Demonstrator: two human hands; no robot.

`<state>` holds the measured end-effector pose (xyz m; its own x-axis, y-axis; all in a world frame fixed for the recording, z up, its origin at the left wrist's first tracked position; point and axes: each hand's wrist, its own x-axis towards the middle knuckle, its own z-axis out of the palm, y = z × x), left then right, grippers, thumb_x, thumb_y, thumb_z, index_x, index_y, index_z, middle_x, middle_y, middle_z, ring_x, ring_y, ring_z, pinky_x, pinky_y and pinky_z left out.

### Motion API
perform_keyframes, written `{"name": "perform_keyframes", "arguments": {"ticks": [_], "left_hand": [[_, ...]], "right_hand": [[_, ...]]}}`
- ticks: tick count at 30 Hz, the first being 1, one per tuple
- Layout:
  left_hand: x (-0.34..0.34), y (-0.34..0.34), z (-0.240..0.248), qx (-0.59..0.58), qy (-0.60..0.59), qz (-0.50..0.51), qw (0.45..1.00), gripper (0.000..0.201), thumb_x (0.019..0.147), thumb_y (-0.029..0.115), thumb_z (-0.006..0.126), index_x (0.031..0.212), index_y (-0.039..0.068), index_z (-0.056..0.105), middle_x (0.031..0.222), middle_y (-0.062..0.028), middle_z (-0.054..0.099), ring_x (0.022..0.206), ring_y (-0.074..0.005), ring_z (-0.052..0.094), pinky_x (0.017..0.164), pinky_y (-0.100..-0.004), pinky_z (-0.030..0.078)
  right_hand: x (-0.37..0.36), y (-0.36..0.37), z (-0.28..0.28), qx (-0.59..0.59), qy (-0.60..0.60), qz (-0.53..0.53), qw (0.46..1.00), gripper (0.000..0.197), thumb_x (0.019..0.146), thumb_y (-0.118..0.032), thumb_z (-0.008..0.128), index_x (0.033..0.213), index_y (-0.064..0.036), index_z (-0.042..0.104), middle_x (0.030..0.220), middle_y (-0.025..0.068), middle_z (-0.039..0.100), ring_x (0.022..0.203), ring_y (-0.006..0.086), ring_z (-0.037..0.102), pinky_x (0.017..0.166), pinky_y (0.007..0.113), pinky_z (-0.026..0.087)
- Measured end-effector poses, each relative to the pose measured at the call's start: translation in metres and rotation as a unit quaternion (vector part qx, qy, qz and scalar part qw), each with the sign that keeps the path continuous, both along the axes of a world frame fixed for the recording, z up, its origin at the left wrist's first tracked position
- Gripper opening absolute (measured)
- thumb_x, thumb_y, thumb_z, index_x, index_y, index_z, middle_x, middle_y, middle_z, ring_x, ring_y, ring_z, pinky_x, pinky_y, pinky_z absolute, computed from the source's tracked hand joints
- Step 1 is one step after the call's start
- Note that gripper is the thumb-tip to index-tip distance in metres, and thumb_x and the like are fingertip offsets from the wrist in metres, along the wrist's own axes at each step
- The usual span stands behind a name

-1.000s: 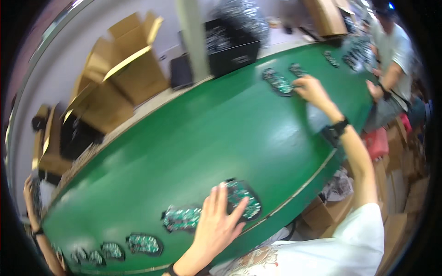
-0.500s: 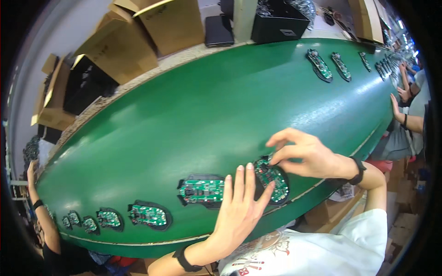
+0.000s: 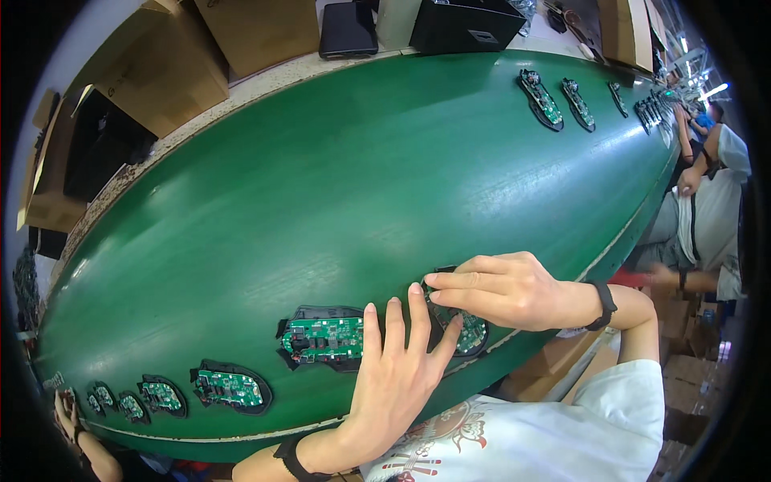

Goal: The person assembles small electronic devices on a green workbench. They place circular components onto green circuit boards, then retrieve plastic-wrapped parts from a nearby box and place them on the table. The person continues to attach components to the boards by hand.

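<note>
Two black shells with green circuit boards lie on the green conveyor belt (image 3: 361,177) near its front edge. My left hand (image 3: 393,373) lies flat with its fingers stretched between the left shell (image 3: 321,339) and the right shell (image 3: 472,333), touching both. My right hand (image 3: 506,289) reaches in from the right. Its fingers close over the upper end of the right shell, hiding most of it. Both wrists wear a black band.
Several more board-filled shells (image 3: 229,387) trail off at lower left, others (image 3: 540,96) lie far right. Cardboard boxes (image 3: 161,72) and black cases (image 3: 462,24) line the far side. A co-worker (image 3: 707,201) sits at right; another person's hand (image 3: 68,410) shows lower left.
My right hand came back from the far right of the belt and settled on the right shell beside my left hand. My left hand stayed stretched out over the shells.
</note>
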<state>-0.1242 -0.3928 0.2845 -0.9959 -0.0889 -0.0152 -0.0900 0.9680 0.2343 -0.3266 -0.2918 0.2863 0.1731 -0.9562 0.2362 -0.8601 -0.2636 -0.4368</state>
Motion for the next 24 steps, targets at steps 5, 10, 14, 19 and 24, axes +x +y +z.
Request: {"name": "perform_keyframes", "arguments": {"ticks": [5,10,14,19,24], "left_hand": [[-0.003,0.000,0.000,-0.003,0.003,-0.003,1.000,0.049,0.085,0.017,0.062,0.133,0.025,0.060,0.134,-0.0268,0.048,0.114,-0.0383,0.055,0.099,-0.0590,0.043],[-0.006,0.000,-0.001,-0.008,-0.006,-0.005,1.000,0.049,0.083,0.022,0.066,0.132,0.026,0.060,0.136,-0.0268,0.048,0.114,-0.0386,0.055,0.098,-0.0595,0.044],[-0.008,0.001,-0.002,-0.005,0.000,-0.003,1.000,0.051,0.082,0.024,0.069,0.132,0.027,0.060,0.137,-0.0265,0.048,0.113,-0.0389,0.055,0.098,-0.0593,0.044],[-0.009,0.000,-0.003,0.013,-0.003,-0.009,1.000,0.047,0.086,0.020,0.059,0.134,0.023,0.058,0.139,-0.0276,0.044,0.114,-0.0385,0.053,0.100,-0.0597,0.042],[-0.015,0.000,-0.001,0.016,-0.008,-0.012,1.000,0.047,0.086,0.020,0.060,0.133,0.024,0.059,0.137,-0.0266,0.044,0.113,-0.0378,0.052,0.097,-0.0600,0.044]], "right_hand": [[0.004,0.004,-0.001,-0.016,0.026,-0.015,0.999,0.041,0.075,-0.013,0.069,0.115,-0.0049,0.066,0.119,0.0088,0.067,0.087,0.0203,0.066,0.058,0.028,0.056],[0.004,0.006,0.011,-0.001,0.042,-0.076,0.996,0.042,0.072,-0.017,0.075,0.112,-0.0067,0.068,0.103,0.0034,0.066,0.076,0.0179,0.060,0.056,0.026,0.053],[0.003,0.011,0.001,-0.039,0.063,-0.086,0.994,0.036,0.072,-0.016,0.076,0.106,-0.0070,0.070,0.094,0.0019,0.063,0.074,0.0155,0.059,0.054,0.025,0.051],[0.000,0.013,0.004,-0.019,0.082,-0.097,0.992,0.035,0.072,-0.013,0.073,0.106,-0.0048,0.070,0.093,0.0017,0.063,0.073,0.0134,0.058,0.049,0.024,0.049],[0.003,0.012,0.011,0.004,0.101,-0.078,0.992,0.036,0.069,-0.008,0.070,0.104,0.0006,0.070,0.093,0.0027,0.062,0.072,0.0128,0.057,0.046,0.023,0.047]]}}
